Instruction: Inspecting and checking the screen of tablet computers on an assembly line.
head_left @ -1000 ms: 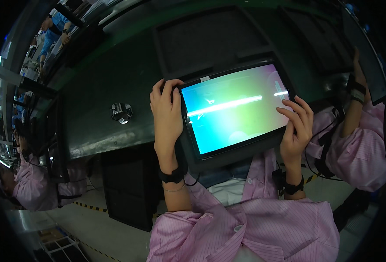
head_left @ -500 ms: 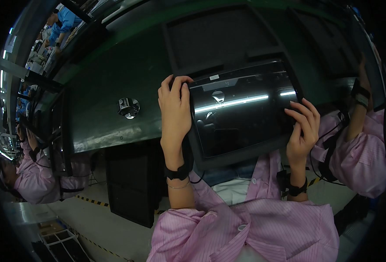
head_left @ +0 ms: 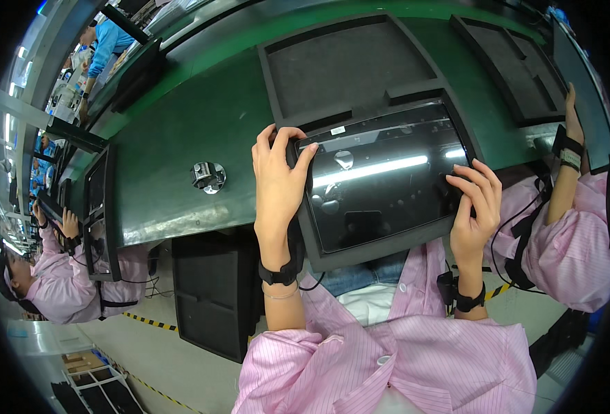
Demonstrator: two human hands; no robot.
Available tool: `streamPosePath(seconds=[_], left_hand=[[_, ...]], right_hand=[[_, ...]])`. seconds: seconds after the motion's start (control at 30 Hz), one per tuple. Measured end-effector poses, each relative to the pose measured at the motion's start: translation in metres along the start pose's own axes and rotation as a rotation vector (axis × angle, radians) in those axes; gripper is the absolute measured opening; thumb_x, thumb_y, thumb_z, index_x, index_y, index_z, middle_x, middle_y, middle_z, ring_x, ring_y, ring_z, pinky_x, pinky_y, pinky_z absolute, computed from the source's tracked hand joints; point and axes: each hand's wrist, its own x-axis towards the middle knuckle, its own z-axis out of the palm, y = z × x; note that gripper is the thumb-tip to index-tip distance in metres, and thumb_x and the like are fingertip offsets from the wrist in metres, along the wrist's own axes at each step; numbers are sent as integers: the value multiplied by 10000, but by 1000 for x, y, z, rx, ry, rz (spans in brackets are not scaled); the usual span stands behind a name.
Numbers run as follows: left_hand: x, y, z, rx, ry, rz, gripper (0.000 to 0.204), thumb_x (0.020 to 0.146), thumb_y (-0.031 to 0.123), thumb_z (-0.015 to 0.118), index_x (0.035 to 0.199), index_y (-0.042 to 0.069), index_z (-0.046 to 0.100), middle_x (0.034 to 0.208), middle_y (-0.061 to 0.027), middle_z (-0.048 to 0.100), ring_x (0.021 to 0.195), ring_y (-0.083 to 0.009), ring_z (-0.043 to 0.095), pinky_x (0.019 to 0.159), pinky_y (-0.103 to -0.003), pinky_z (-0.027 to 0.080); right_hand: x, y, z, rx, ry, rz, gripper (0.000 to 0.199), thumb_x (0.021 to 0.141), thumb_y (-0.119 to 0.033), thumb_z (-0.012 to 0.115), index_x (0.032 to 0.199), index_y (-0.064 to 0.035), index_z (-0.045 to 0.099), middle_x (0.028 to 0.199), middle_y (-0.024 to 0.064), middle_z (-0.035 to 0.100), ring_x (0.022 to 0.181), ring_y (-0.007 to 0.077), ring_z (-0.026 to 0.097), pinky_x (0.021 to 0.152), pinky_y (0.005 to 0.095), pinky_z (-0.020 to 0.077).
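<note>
A glossy black display panel (head_left: 387, 200) with a small white label lies in a black foam tray (head_left: 360, 250) at the table's near edge. Reflections of ceiling lights and pale smudge-like spots show on its glass. At the panel's upper left corner my left hand (head_left: 278, 176) is closed, fingers curled over the edge and thumb against the glass rim. Bent fingers of my right hand (head_left: 477, 203) rest on the panel's right side, their tips on the glass. How far each hand's fingers reach under the edge is hidden.
Beyond lies another black foam tray (head_left: 346, 69) on the green table (head_left: 181, 124), and a further tray (head_left: 512, 65) at far right. A shiny metal fixture (head_left: 209, 177) stands left. A black tray stack (head_left: 212, 297) sits below the table edge. Co-workers sit on both sides.
The picture has brightened. My left thumb has spread away from the fingers onto the panel's left rim. My right hand has shifted slightly, and the panel stays nearly in place.
</note>
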Motion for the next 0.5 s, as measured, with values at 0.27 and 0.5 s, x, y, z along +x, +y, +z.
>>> streamPosePath(seconds=[0.27, 0.5], left_hand=[[0, -1, 2, 15, -5, 13, 260, 844, 246, 662, 1039, 79, 625, 1248, -181, 501, 1266, -360, 381, 1031, -434, 325], [-1, -2, 3, 24, -5, 18, 252, 852, 240, 652, 1045, 81, 623, 1244, -178, 502, 1266, -357, 381, 1034, -434, 322]], right_hand=[[-1, 1, 1, -2, 14, -4, 250, 756, 79, 526, 870, -45, 710, 998, 57, 679, 1114, 286, 557, 917, 381, 434], [-2, 1, 2, -7, 17, -6, 246, 756, 82, 528, 864, -45, 710, 995, 55, 679, 1110, 284, 561, 912, 379, 436]])
